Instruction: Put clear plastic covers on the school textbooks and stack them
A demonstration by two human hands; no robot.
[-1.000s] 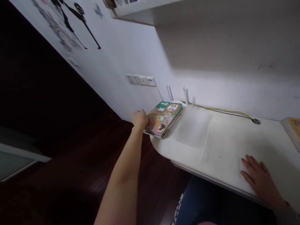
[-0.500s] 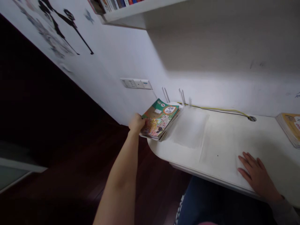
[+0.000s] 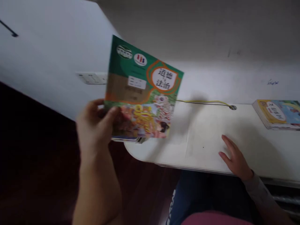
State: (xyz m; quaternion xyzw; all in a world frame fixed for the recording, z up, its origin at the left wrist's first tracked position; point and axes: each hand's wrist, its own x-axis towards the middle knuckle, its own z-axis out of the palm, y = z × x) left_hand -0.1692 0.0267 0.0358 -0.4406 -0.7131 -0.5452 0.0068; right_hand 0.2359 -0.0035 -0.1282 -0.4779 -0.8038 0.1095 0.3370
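My left hand [image 3: 96, 125] grips a green-covered textbook [image 3: 140, 97] by its lower left edge, thumb on the front cover. The book is lifted and tilted, its cover facing me, with a white label and an illustration. Behind and below it, a stack of books [image 3: 138, 140] shows only its front edge at the rounded left end of the white desk [image 3: 171, 153]; the rest is hidden. My right hand [image 3: 236, 159] is by the desk's front edge, fingers apart and holding nothing.
On the right of the desk lies a stack of books [image 3: 278, 114] with a yellow and blue cover. A yellow and black cable [image 3: 208, 101] runs along the wall to a round desk hole [image 3: 232, 107]. A wall socket panel [image 3: 91, 78] is at the left.
My left hand has lifted the green textbook off the left stack and brought it up and closer to me. My view has swung right. My right hand remains over the desk, fingers still apart.
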